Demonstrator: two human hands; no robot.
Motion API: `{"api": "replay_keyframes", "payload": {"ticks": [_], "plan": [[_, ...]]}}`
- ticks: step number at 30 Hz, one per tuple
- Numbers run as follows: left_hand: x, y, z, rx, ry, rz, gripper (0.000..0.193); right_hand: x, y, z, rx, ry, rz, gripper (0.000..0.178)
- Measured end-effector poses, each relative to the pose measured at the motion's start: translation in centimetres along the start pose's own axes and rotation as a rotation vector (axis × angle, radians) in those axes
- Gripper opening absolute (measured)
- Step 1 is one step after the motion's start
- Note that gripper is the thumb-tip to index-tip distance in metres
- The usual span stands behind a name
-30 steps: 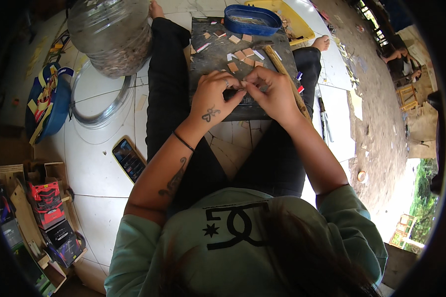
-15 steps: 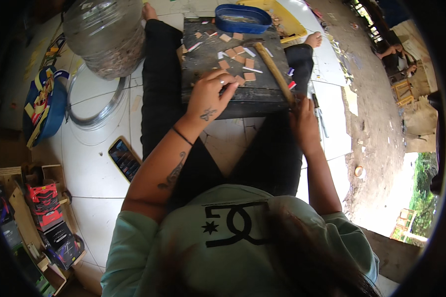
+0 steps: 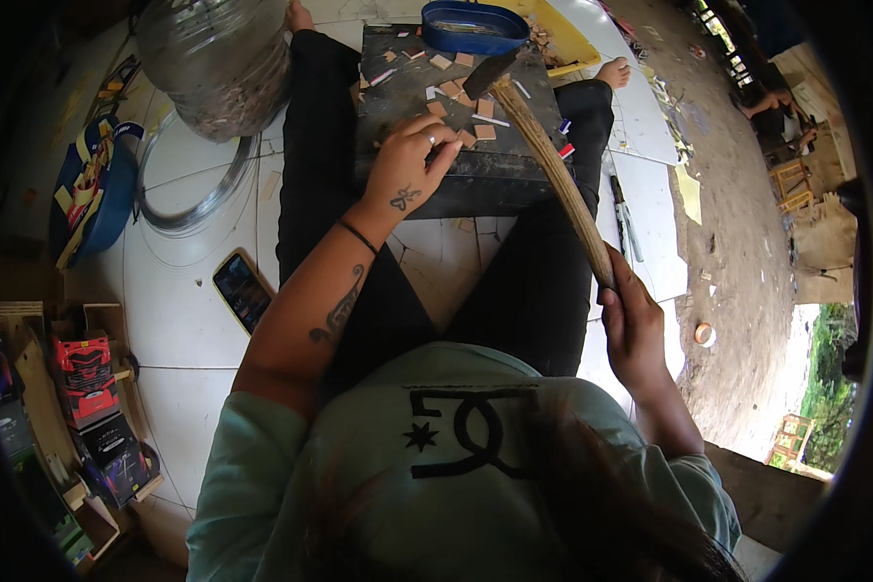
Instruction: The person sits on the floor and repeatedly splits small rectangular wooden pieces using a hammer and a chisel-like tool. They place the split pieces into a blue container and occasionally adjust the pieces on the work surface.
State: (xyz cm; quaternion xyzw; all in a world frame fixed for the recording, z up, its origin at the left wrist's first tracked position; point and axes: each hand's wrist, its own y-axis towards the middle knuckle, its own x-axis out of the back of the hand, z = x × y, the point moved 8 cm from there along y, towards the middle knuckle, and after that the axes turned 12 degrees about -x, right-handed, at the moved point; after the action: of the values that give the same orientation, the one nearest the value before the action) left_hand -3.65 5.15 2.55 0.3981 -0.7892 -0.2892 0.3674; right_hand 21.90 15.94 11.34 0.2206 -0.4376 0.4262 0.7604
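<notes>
My right hand [image 3: 636, 325] grips the lower end of a hammer's [image 3: 556, 177] wooden handle. The hammer is raised, its dark metal head above the dark board [image 3: 398, 107] between my legs. At the board's near edge my left hand [image 3: 417, 163] is curled, thumb and fingertips pinched together. Whatever lies in that pinch is too small to make out. Just beside those fingertips lies a small tan wooden piece [image 3: 468, 139]. Several similar square wooden pieces [image 3: 451, 89] and thin white strips [image 3: 491, 120] are scattered further across the board.
A blue oval tub [image 3: 475, 29] stands at the board's far edge, by a yellow tray [image 3: 572, 48]. On my left are a large clear plastic container [image 3: 213, 78], a wire coil [image 3: 189, 218], a blue basket [image 3: 102, 223] and a phone [image 3: 242, 291]. A marker [image 3: 623, 213] lies right.
The hammer has come up off the board, and my right hand has drawn back toward my body with it. My left hand stays nearly in place, fingers still pinched.
</notes>
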Motion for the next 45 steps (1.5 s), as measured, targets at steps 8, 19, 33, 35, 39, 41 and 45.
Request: {"api": "replay_keyframes", "payload": {"ticks": [8, 19, 33, 35, 39, 41, 45], "plan": [[0.1, 0.0, -0.6, -0.059, 0.049, -0.006, 0.007, -0.5, -0.2, -0.1, 0.003, -0.006, 0.023, 0.04], [-0.1, 0.2, -0.3, -0.055, -0.009, 0.018, 0.007, -1.4, -0.2, -1.1, -0.093, 0.003, 0.096, 0.039], [0.5, 0.1, -0.3, 0.089, 0.084, 0.005, 0.013, -4.9, 9.4, -5.6, -0.03, -0.184, -0.292, 0.043], [0.7, 0.2, -1.1, 0.088, 0.101, 0.03, 0.013, -4.6, 9.8, -3.2, 0.132, -0.345, -0.437, 0.043], [0.0, 1.1, -3.9, -0.054, 0.164, 0.073, 0.01, -4.1, 10.8, 1.3, 0.29, -0.012, -0.359, 0.037], [-0.8, 1.4, -5.4, -0.124, 0.209, 0.133, 0.006, -4.8, 12.1, 2.7, 0.261, 0.259, -0.168, 0.032], [-0.5, 2.0, -6.8, -0.161, 0.317, 0.132, 0.01, -5.8, 14.1, 4.9, 0.235, 0.451, -0.058, 0.014]]}}
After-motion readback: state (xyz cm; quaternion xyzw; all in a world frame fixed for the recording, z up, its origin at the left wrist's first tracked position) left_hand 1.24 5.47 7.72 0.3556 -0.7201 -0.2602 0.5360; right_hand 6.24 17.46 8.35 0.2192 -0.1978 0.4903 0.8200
